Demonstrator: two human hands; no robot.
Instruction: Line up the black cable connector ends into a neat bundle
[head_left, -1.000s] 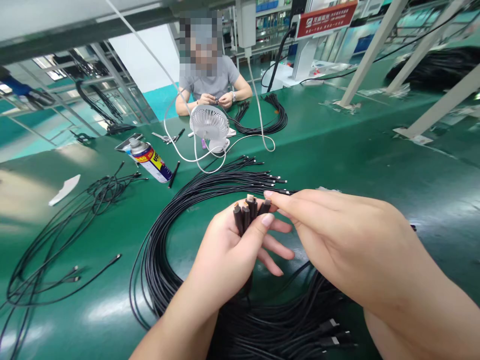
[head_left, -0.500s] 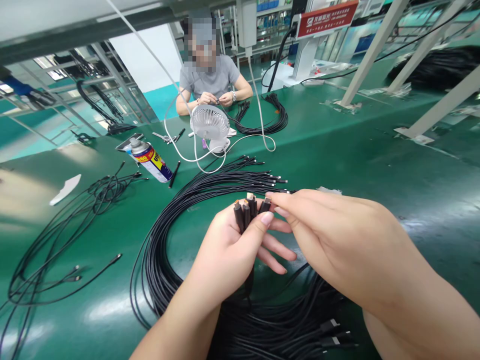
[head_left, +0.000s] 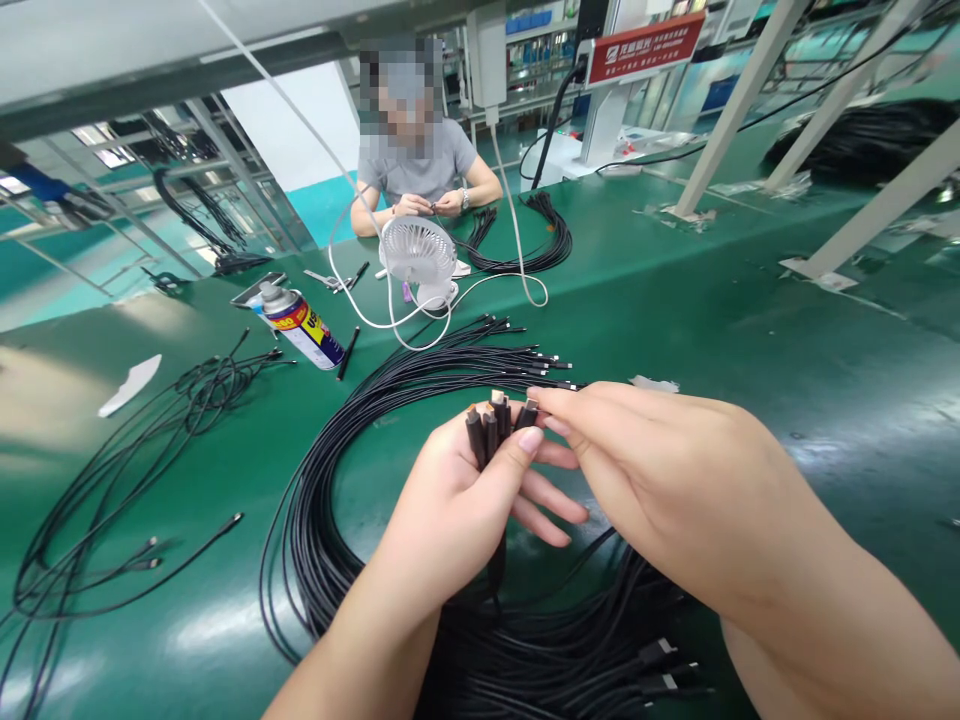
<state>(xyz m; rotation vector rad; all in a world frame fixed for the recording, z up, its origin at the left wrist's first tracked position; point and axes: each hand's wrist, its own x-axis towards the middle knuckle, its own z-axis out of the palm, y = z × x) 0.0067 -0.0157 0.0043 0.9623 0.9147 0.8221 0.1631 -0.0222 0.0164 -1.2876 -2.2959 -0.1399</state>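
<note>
Several black cables with plugs (head_left: 491,430) stand upright in my left hand (head_left: 461,500), held between thumb and fingers, their metal tips pointing up. The lower fingers of that hand are stretched out. One plug (head_left: 527,412) leans apart from the others, under my left thumb. My right hand (head_left: 660,470) is closed in a pinch at this plug's metal end; its fingertips partly cover it. Below and around both hands a large looped bundle of black cables (head_left: 315,500) lies on the green table (head_left: 202,470). Larger plugs (head_left: 664,655) show at the bundle's lower right end.
Loose cables (head_left: 82,480) lie at left. A spray can (head_left: 304,325), a black pen (head_left: 348,353) and a white fan (head_left: 418,255) stand or lie farther back. Across the table a person in a grey shirt (head_left: 431,165) handles another cable bundle (head_left: 555,235). Posts (head_left: 742,115) rise at right.
The view has shifted very slightly. Both hands keep almost the same pose around the plugs, and the cables on the table lie as before.
</note>
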